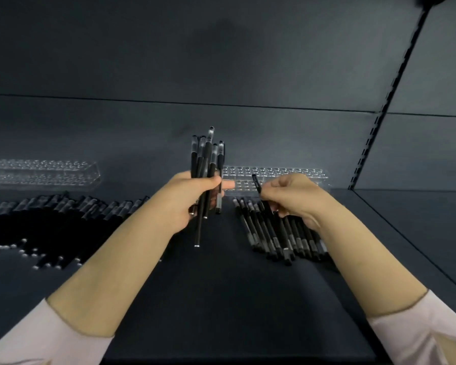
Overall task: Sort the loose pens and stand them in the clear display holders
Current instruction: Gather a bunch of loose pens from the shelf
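Note:
My left hand (192,198) grips an upright bundle of several black pens (207,159) above the dark shelf. My right hand (295,198) pinches a single black pen (257,184), lifted tip-up over a row of several loose black pens (277,233) lying side by side. A clear display holder (282,172) with rows of holes stands just behind both hands. A second clear holder (42,173) sits at the far left. Neither holder shows pens standing in it.
A large heap of loose black pens (50,222) spreads across the left of the dark shelf (221,285). The shelf's back panel rises behind the holders. A slotted upright rail (385,109) and a side wall bound the shelf at the right.

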### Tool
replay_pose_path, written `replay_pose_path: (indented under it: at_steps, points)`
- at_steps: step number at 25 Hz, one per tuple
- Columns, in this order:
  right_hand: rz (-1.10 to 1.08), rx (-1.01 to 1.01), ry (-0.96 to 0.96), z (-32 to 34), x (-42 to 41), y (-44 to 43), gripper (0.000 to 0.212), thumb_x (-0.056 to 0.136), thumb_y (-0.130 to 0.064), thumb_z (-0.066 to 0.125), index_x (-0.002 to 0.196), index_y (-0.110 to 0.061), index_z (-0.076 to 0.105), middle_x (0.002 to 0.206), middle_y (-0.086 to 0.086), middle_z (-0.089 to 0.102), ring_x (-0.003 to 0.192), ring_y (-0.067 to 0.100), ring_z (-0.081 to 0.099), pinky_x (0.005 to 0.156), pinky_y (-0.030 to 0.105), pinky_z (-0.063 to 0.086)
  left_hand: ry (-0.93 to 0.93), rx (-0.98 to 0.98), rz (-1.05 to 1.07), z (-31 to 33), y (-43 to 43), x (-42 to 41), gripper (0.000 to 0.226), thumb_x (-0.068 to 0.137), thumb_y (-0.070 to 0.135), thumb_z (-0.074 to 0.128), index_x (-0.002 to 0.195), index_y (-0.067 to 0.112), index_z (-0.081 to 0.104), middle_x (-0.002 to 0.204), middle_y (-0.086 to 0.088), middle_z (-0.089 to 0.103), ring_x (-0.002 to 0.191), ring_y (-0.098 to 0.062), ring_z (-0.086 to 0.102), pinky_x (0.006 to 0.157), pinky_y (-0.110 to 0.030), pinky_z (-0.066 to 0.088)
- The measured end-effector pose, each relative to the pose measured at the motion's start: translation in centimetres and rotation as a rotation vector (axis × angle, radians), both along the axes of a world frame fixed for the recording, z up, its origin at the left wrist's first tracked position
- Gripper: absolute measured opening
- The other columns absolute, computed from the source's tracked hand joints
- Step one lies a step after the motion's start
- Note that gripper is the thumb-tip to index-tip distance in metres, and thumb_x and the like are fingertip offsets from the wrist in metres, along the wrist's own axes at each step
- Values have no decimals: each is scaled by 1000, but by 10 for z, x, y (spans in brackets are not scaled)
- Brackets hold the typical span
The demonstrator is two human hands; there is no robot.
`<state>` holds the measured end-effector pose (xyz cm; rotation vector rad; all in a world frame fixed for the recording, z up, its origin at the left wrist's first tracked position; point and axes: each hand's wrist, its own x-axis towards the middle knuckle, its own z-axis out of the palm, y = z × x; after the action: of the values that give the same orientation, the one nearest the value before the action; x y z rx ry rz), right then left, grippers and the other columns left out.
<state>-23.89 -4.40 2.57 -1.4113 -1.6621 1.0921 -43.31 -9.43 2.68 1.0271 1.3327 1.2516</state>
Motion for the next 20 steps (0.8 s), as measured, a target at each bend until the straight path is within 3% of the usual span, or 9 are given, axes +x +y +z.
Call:
replay_pose_path:
  at_steps: [5, 8, 12, 13, 16, 18, 20]
  points:
    - [-4, -117, 101, 1, -72, -18, 4, 82, -2, 62, 80, -5, 65, 61, 3, 58, 44, 6, 53, 44, 16, 50, 7, 7, -70, 0, -15, -59, 17, 96, 19, 60, 112, 15, 64, 94, 4, 77, 90, -10, 71, 72, -28, 52]
    - [-12, -129, 36, -7, -110, -26, 5, 83, -1, 64, 80, -3, 61, 65, 10, 58, 44, 10, 54, 50, 21, 56, -22, -10, -73, -3, -22, -86, 17, 94, 18, 63, 111, 15, 66, 93, 2, 78, 89, -13, 72, 71, -30, 55]
    - [-79, -116, -121, -11, -138, -28, 10, 81, 3, 66, 77, 0, 58, 71, 17, 58, 55, 22, 60, 63, 32, 59, -89, -35, -90, -8, -29, -111, 14, 95, 12, 61, 108, 10, 66, 89, -3, 78, 73, -9, 73, 56, -20, 56]
    - [-65, -140, -139, -12, -142, -30, 9, 81, 5, 67, 85, 5, 59, 74, 18, 57, 57, 23, 61, 64, 34, 59, -94, -39, -87, -8, -29, -114, 12, 96, 11, 60, 106, 9, 66, 90, -4, 78, 73, -9, 73, 57, -19, 56]
    - [-27, -199, -148, -18, -148, -35, 39, 81, 5, 69, 116, 10, 50, 83, 19, 56, 57, 21, 62, 58, 31, 60, -102, -70, -93, -12, -31, -118, 10, 96, 10, 58, 101, 5, 67, 97, -6, 77, 72, -7, 72, 61, -18, 58]
    - [-35, -182, -149, -21, -148, -34, 41, 82, 3, 70, 118, 5, 51, 84, 16, 59, 56, 20, 63, 58, 30, 60, -116, -81, -112, -13, -34, -117, 12, 96, 10, 58, 103, 4, 66, 93, -3, 77, 69, -6, 72, 62, -18, 58]
    - [-48, -148, -233, -22, -147, -31, 34, 84, -3, 70, 114, -1, 54, 86, 12, 64, 59, 21, 67, 67, 31, 60, -132, -73, -117, -13, -36, -115, 14, 96, 9, 59, 106, 2, 65, 86, -2, 77, 68, -6, 73, 61, -18, 58]
